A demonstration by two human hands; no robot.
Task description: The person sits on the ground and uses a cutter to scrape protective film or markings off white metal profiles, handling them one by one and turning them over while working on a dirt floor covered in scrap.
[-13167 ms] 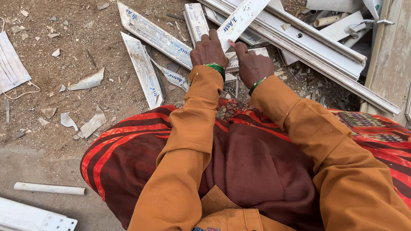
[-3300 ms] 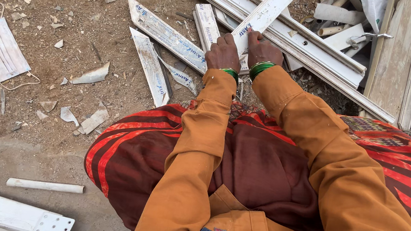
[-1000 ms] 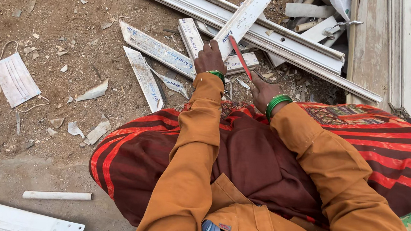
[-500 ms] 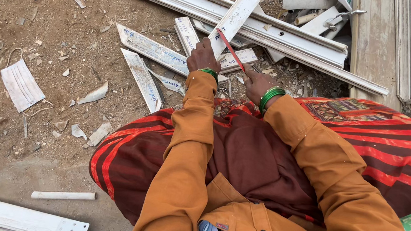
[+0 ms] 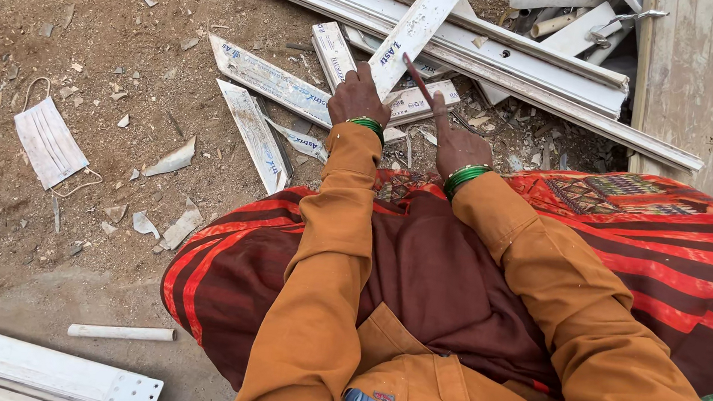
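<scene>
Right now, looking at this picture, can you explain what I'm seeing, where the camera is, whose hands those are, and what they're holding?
There is no machine here: a person in an orange long-sleeved shirt wears a camera on the head, so you look straight down over their arms and lap. The left hand presses on a long white plastic strip that leans across a heap of similar white strips. The right hand holds a thin red tool, its tip near that strip; what kind of tool is too small to tell. Both wrists wear green bangles. The surface is bare dirt ground scattered with broken white pieces and a discarded face mask.
</scene>
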